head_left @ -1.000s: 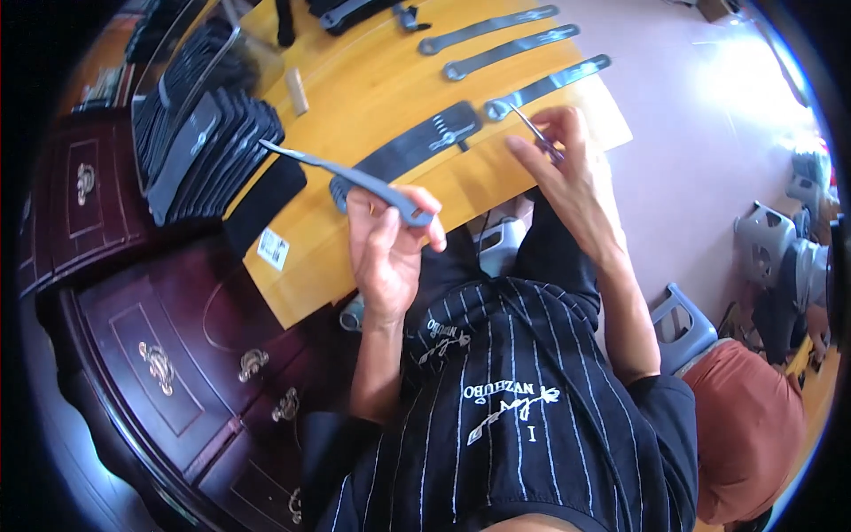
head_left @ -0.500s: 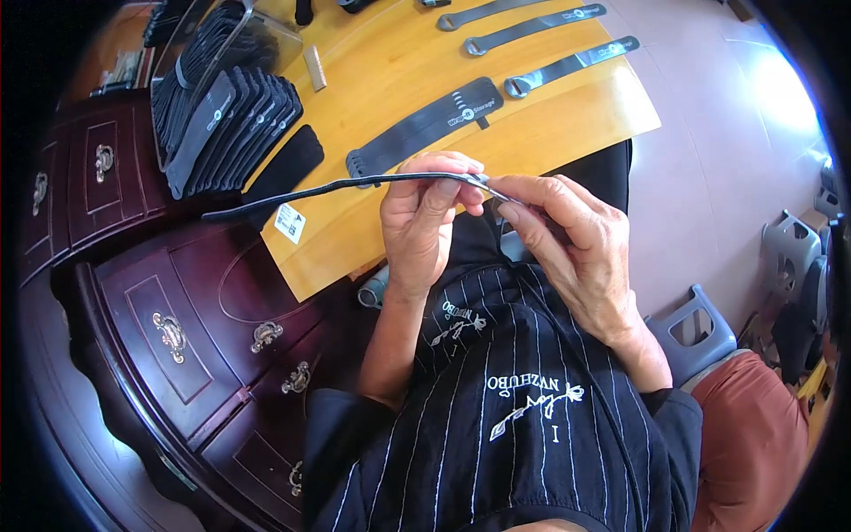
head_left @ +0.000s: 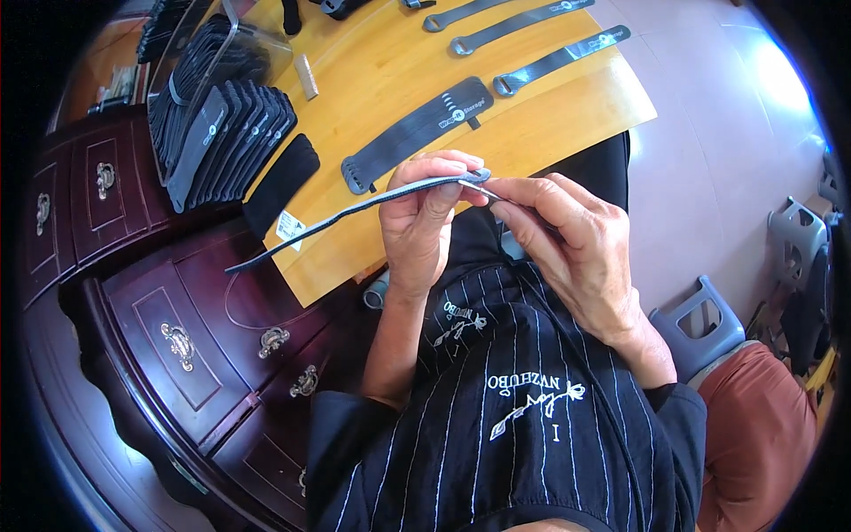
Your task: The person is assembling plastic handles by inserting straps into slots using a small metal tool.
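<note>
My left hand (head_left: pixel 424 222) pinches one end of a long grey strap (head_left: pixel 341 215) that runs out to the left, over the front edge of the yellow wooden table (head_left: pixel 541 124). At that same end my right hand (head_left: pixel 567 239) holds a thin metal piece (head_left: pixel 486 188) between its fingertips. Both hands are close to my chest, above my dark striped apron. A wide black strap (head_left: pixel 417 133) with a round logo lies flat on the table just beyond my hands.
Several narrow grey straps (head_left: pixel 558 58) lie in a row at the table's far side. A stack of black straps (head_left: pixel 222 133) leans at the left beside a clear tray. Dark wooden drawers (head_left: pixel 177 328) stand to the left. Grey plastic stools (head_left: pixel 700 319) are on the right.
My hands have come together near my chest. The strap, earlier held up in my left hand alone over the table, is now gripped at one end by both hands.
</note>
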`<action>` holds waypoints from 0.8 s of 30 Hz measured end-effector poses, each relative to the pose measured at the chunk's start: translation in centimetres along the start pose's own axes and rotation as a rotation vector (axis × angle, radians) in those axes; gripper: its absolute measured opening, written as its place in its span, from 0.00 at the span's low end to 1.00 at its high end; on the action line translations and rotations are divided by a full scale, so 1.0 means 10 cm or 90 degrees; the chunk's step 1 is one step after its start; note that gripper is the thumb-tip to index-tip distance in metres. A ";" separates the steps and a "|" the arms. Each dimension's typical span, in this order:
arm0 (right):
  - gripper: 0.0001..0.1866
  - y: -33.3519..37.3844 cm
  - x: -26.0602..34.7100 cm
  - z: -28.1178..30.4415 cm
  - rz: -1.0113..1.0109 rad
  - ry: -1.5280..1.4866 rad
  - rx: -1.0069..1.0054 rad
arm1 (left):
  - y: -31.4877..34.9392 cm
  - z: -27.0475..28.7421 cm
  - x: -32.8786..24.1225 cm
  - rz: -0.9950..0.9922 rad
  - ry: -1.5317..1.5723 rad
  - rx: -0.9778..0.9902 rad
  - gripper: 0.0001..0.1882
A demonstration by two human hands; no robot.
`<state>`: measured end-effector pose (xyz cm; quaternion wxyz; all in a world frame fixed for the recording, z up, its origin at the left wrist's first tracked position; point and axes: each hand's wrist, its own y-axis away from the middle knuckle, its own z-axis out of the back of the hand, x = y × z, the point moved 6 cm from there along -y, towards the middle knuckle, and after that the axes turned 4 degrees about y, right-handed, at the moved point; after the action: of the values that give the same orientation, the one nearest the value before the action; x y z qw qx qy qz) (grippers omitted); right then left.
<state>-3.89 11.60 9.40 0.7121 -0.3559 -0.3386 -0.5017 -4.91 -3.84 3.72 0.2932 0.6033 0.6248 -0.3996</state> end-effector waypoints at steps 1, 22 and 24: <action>0.09 0.00 -0.01 0.00 0.002 0.007 -0.001 | 0.00 0.01 0.01 0.001 0.000 0.000 0.07; 0.08 -0.12 -0.09 -0.06 -0.027 -0.037 0.047 | 0.05 0.02 -0.32 -0.302 -0.479 0.056 0.10; 0.07 -0.11 -0.10 -0.08 -0.026 -0.043 0.040 | 0.08 0.03 -0.36 -0.326 -0.527 0.067 0.12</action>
<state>-5.12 11.17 8.32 0.7005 -0.3428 -0.3851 -0.4934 -3.78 -5.99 6.56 0.3787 0.2345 0.5630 -0.6961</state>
